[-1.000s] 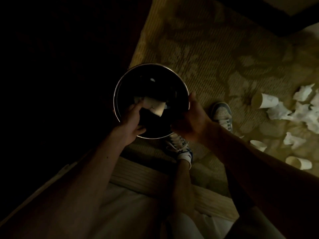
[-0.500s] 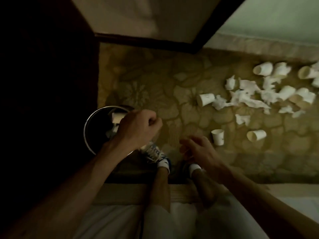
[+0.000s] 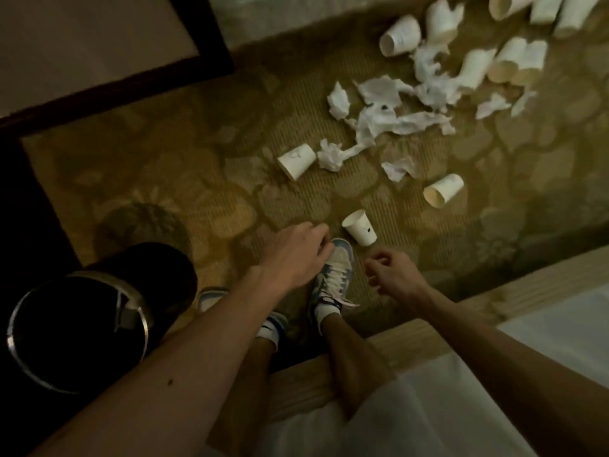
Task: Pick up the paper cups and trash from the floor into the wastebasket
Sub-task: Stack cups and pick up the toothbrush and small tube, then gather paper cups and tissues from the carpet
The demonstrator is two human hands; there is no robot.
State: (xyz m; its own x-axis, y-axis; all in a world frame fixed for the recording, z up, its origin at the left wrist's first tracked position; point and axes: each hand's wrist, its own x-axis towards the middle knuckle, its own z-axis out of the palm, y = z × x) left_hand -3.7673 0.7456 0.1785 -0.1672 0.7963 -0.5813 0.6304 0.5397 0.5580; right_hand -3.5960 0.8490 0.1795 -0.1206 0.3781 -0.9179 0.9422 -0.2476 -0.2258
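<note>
Head view, scene: I look down past my knees at a dim patterned carpet (image 3: 184, 179) littered with white paper.
Wastebasket: a dark round wastebasket with a metal rim (image 3: 12, 328) stands near left, beside my left leg; a pale scrap (image 3: 127, 310) shows inside it against the right wall.
Left hand: my left hand (image 3: 293, 255) hangs above the toe of my right sneaker (image 3: 333, 275), back toward the camera, fingers curled under with nothing showing in them.
Right hand: my right hand (image 3: 392, 275) hangs just right of the sneaker, fingers loosely curled and thumb near the forefinger, pinching nothing.
Nearest cup: a paper cup (image 3: 360, 231) lies tipped on the carpet just beyond both hands, touched by neither.
Middle floor: a second cup (image 3: 296, 160) lies against a crumpled paper ball (image 3: 330, 155); a third cup (image 3: 443, 194) lies to the right, mouth toward me.
Torn tissue: a long ragged strip (image 3: 389, 117) and smaller wads spread farther out.
Far right: a cluster of cups (image 3: 400, 36) lies on its side among more tissue, reaching to the frame's edge.
Done so far: at least one piece sits in the wastebasket, and I cannot see how many.
Left to do: nearly everything visible. I judge the task barely begun, with the nearest cup the likely next pick.
</note>
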